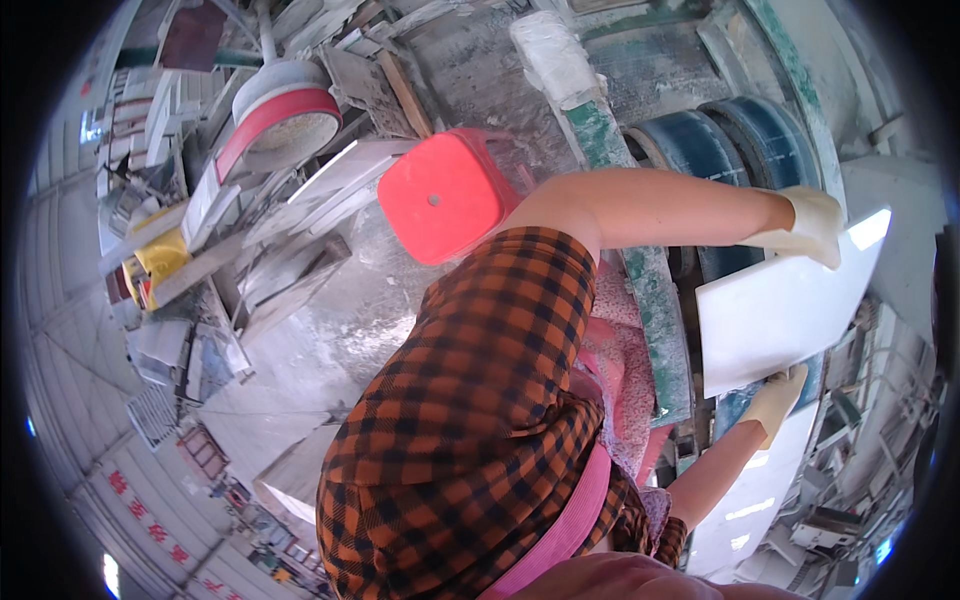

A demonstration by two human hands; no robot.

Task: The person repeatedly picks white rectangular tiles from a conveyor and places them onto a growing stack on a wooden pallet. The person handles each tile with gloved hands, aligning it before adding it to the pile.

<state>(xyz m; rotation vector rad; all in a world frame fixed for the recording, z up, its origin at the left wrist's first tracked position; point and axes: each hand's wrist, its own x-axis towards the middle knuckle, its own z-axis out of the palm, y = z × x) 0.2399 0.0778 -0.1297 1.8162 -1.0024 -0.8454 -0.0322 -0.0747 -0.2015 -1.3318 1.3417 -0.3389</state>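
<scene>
A glossy white slab (775, 315) is held between my two hands, tilted over a machine with blue drums (690, 150). My left hand (812, 228), in a cream glove, is closed on the slab's upper edge near its far corner. At the lower edge, my right hand (775, 405) in a matching glove grips the slab, its fingertips against the rim. Most of the fingers are hidden by gloves and slab. Beneath my right forearm lies another glossy white slab (762, 490).
A dusty green machine frame (655, 330) runs beside my body, with a whitish wrapped bundle (555, 60) on its end. Behind me stand a red stool (440, 198), a red-rimmed round pan (290, 120), a yellow container (158, 255) and leaning boards (330, 185).
</scene>
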